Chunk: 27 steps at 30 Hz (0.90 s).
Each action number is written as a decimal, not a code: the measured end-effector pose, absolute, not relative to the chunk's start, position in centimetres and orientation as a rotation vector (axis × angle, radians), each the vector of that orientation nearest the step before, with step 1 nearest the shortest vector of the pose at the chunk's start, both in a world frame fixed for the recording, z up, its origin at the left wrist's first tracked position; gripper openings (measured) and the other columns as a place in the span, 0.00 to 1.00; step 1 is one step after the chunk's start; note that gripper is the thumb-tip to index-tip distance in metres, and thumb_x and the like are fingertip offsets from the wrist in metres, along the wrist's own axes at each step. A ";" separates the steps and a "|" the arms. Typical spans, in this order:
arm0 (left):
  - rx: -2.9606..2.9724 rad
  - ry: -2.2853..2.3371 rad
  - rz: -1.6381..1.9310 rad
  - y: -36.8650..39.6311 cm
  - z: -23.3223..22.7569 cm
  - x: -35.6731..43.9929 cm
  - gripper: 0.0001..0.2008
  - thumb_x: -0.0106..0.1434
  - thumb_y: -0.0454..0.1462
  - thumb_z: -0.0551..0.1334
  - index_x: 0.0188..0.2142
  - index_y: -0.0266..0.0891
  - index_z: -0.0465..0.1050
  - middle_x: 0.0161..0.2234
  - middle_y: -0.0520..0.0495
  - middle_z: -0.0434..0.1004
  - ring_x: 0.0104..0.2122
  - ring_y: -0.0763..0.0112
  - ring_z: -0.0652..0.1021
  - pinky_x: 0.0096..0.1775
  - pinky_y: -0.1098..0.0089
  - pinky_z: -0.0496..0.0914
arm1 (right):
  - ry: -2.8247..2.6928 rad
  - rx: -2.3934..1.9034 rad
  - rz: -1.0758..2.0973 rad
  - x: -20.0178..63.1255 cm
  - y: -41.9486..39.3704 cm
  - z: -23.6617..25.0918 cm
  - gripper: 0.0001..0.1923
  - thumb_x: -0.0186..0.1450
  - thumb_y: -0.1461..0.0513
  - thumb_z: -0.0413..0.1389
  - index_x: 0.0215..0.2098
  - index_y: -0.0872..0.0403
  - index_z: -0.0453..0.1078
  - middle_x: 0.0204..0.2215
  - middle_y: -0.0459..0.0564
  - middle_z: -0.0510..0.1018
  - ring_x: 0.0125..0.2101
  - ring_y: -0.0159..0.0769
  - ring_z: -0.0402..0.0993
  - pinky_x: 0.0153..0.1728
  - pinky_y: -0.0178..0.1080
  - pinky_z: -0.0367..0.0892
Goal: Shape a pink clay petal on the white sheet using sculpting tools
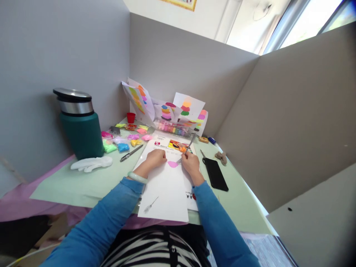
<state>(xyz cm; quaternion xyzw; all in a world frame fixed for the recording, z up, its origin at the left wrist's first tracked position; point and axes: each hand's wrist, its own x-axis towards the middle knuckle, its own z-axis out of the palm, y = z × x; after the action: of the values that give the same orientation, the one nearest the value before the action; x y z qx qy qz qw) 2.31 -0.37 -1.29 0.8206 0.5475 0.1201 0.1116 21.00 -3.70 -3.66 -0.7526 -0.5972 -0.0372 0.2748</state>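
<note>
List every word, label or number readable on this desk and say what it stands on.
None can be read.
Printed sheet: red logo and text lines, too small and blurred.
Clay stick box: label print blurred.
Small marks near the white paper's lower right edge: illegible.

Blue sleeves [116,211], pale green bangle [137,177], black-and-white striped top [155,248].

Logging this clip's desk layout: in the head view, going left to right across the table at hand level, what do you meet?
White glove → pen → left hand → pink clay piece → right hand, holding a fork → black phone.
</note>
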 end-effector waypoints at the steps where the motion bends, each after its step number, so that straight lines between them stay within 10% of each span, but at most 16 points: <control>1: 2.411 1.607 0.352 -0.4 -1.3 2.3 0.11 0.55 0.39 0.57 0.35 0.41 0.76 0.37 0.44 0.79 0.37 0.63 0.77 0.34 0.71 0.67 | -1.601 -2.035 -0.112 21.0 -3.7 -3.6 0.15 0.65 0.58 0.47 0.36 0.53 0.74 0.29 0.50 0.79 0.29 0.34 0.70 0.27 0.34 0.53; 27: 2.399 1.608 0.333 -0.7 -0.9 2.3 0.10 0.55 0.38 0.57 0.35 0.40 0.75 0.38 0.44 0.79 0.37 0.64 0.77 0.34 0.71 0.67 | -1.616 -2.051 -0.128 20.8 -3.9 -3.5 0.15 0.65 0.58 0.46 0.37 0.53 0.74 0.30 0.50 0.79 0.29 0.34 0.70 0.27 0.33 0.53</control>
<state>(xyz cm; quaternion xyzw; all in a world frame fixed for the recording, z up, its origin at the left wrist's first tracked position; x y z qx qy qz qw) 2.31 -0.74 -0.87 0.8196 0.5492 0.1137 0.1169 20.83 -3.88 -3.49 -0.7575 -0.5969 -0.0474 0.2603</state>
